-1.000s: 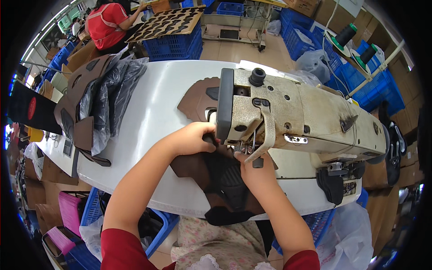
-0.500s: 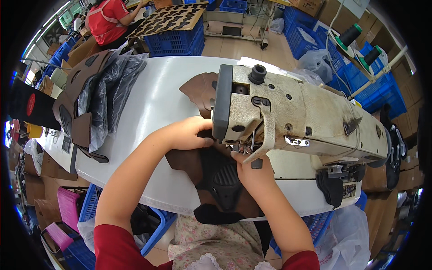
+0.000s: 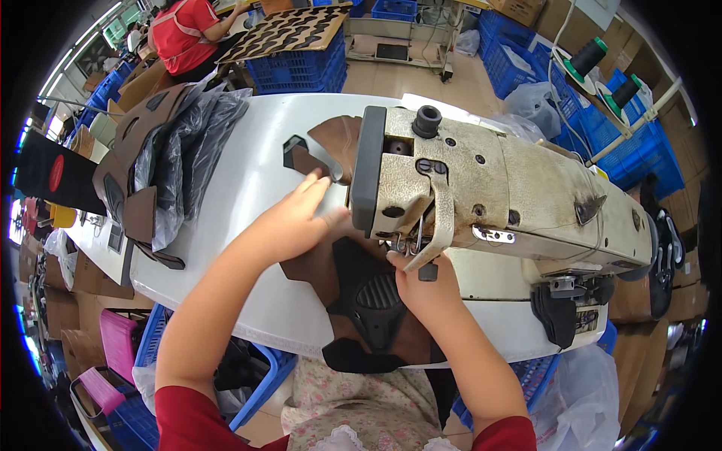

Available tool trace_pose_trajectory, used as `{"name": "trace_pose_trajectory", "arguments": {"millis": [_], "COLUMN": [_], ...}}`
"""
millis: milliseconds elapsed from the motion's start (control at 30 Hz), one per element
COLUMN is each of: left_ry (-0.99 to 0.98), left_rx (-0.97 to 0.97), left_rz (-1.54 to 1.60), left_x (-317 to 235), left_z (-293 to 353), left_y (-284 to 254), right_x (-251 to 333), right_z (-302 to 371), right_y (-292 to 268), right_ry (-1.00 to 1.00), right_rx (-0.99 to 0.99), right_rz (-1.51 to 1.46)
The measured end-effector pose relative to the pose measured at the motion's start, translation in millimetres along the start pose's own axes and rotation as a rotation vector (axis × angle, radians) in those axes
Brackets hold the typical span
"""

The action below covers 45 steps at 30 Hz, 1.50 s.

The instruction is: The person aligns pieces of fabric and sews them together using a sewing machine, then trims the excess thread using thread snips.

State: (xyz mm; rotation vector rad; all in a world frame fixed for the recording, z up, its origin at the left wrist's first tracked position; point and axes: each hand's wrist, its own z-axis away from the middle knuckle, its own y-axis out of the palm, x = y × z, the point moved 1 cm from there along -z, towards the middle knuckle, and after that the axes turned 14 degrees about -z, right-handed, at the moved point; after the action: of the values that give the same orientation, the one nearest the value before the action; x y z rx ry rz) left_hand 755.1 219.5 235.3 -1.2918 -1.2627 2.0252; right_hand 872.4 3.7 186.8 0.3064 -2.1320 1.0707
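A brown leather-like workpiece (image 3: 310,272) with black panels and a ribbed black patch lies under the head of a beige sewing machine (image 3: 470,177). Its far part shows beyond the head, where a small black-and-brown flap (image 3: 303,156) stands out to the left. My left hand (image 3: 299,218) is open beside the machine's dark end cover, fingers stretched toward that flap and thumb apart. Close to the needle and presser foot, my right hand (image 3: 429,284) is closed on the workpiece's right side; a fingertip shows there, and the machine hides its other fingers.
Brown pieces (image 3: 135,150) and dark plastic-wrapped material (image 3: 199,143) are heaped on the left of the white table (image 3: 259,184). Black thread cones (image 3: 587,56) stand at the far right. Blue crates (image 3: 297,71) and a person in red (image 3: 184,34) are beyond the table.
My left hand has lifted off the workpiece, its fingers opening and reaching away from me. The small flap now shows left of the far part. My right hand stays near the needle.
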Motion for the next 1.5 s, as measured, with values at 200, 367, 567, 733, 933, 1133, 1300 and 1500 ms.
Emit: {"name": "trace_pose_trajectory", "arguments": {"millis": [200, 367, 567, 733, 933, 1133, 1300, 1500], "left_ry": [0.008, 0.044, 0.051, 0.08, 0.029, 0.049, 0.032, 0.059], "left_rx": [-0.077, -0.117, -0.106, -0.143, -0.133, -0.149, -0.136, -0.176], "left_rz": [-0.219, -0.225, -0.213, -0.23, -0.163, -0.199, -0.179, -0.169], "left_x": [-10, -11, -12, -10, -17, -33, -38, -36], "left_z": [-1, -6, -7, -8, -6, 2, 3, -5], "left_y": [31, 29, 27, 30, 27, 14, 9, 7], "right_x": [-1, 0, 1, 3, 4, 4, 4, -2], "right_z": [-12, -13, -12, -6, 1, -1, 1, -3], "right_y": [-16, -23, -25, -27, -28, -29, -29, -24], "right_ry": [0.159, 0.167, 0.038, -0.067, -0.151, -0.139, -0.121, -0.155], "right_rx": [0.173, 0.309, 0.273, 0.274, 0.254, 0.176, 0.251, 0.114], "right_rz": [-0.16, 0.014, -0.004, 0.126, 0.218, 0.125, 0.167, 0.041]}}
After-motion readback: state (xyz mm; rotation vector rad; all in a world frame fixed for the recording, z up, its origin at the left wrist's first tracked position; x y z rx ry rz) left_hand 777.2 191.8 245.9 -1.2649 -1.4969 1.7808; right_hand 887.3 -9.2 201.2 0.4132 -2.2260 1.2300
